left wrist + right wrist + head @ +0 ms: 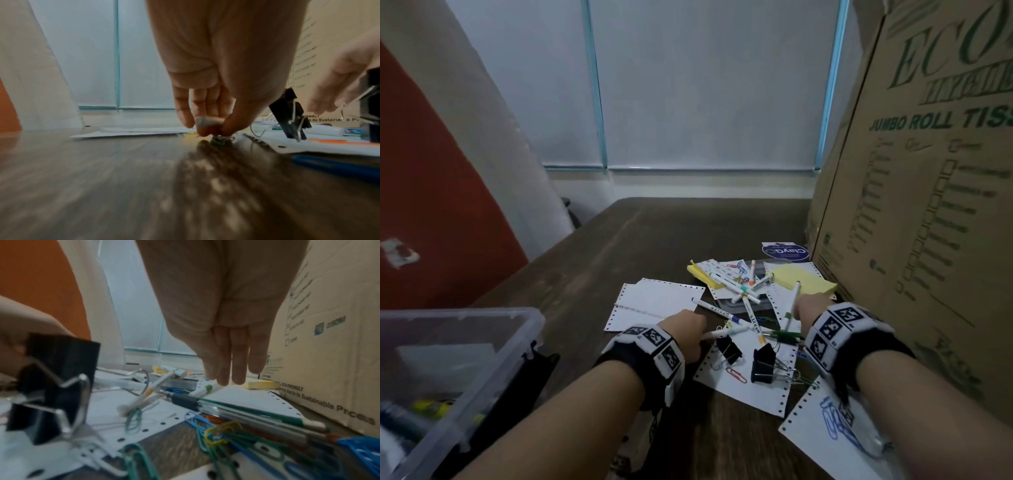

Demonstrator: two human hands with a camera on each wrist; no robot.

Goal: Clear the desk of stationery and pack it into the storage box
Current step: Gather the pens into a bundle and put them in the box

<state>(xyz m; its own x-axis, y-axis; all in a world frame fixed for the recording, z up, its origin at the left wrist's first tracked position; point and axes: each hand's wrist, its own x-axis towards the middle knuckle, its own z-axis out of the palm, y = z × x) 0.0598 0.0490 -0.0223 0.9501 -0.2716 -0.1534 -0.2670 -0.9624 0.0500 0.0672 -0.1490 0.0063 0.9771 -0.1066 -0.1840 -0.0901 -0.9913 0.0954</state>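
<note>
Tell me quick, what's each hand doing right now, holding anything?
Left hand: fingertips pinching a small paper clip on the desk.
Right hand: open, fingers straight, tips at a white marker, holding nothing.

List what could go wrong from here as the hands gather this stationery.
The left hand pinches small paper clips low on the desk; that grip could drop some. The right hand's straight fingers touch a green-banded marker, which might roll. Crossed pens could scatter if one is pulled.
</note>
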